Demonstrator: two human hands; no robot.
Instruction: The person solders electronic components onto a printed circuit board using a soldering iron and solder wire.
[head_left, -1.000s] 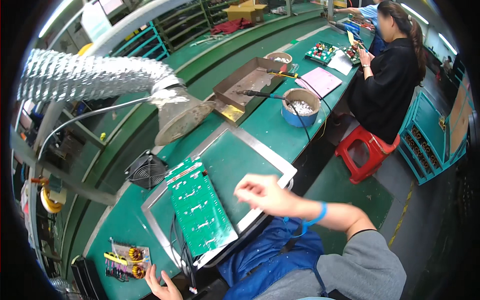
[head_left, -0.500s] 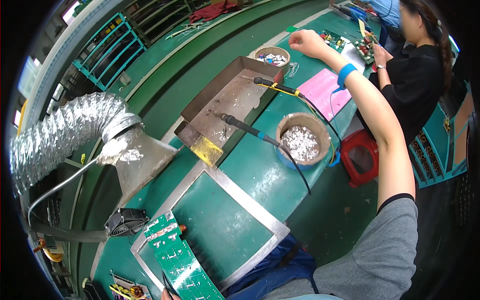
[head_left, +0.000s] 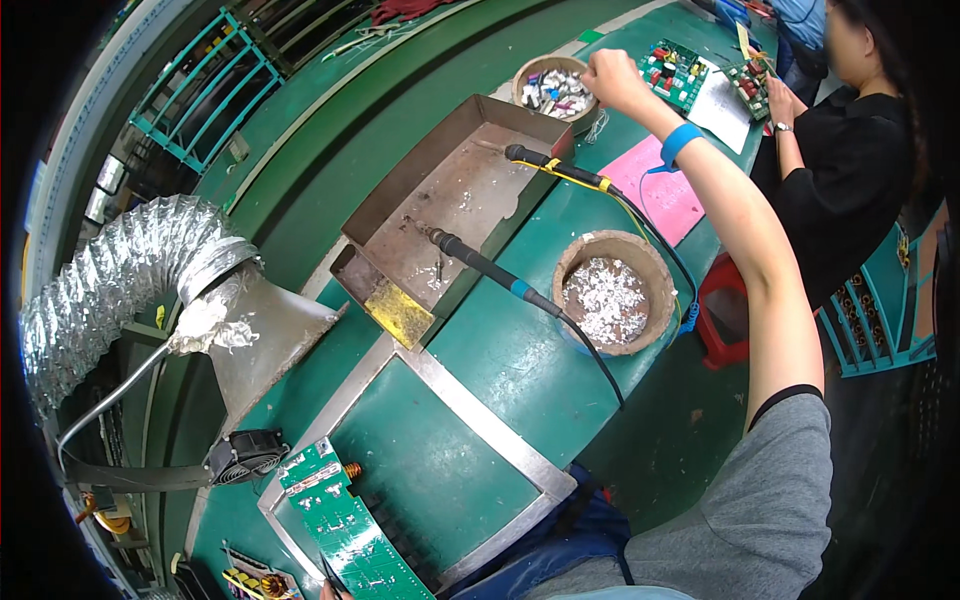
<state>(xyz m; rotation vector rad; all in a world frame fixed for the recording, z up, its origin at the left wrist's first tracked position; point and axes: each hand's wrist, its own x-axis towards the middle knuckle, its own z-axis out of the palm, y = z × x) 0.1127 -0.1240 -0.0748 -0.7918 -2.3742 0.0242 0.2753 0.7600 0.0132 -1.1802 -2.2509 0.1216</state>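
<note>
Far out ahead, my right hand, with a blue wrist strap, hangs at the right rim of a round bowl of small mixed parts. Its fingers are bent down and closed; whatever they may hold is hidden. At the lower edge only the fingertips of my left hand show, closed round slim black tweezers beside a long green circuit board. This board lies tilted over the metal-framed bench area, solder side up, with a copper coil at its edge.
A metal tray holds two soldering irons and a yellow sponge. Right of it stands a bowl of solder scraps. A fume hood and a fan are at left. A co-worker handles a board at far right.
The view has shifted a little. My right hand has come nearer the parts bowl and now overlaps its right rim, fingers pointing further down. My left hand stays by the board.
</note>
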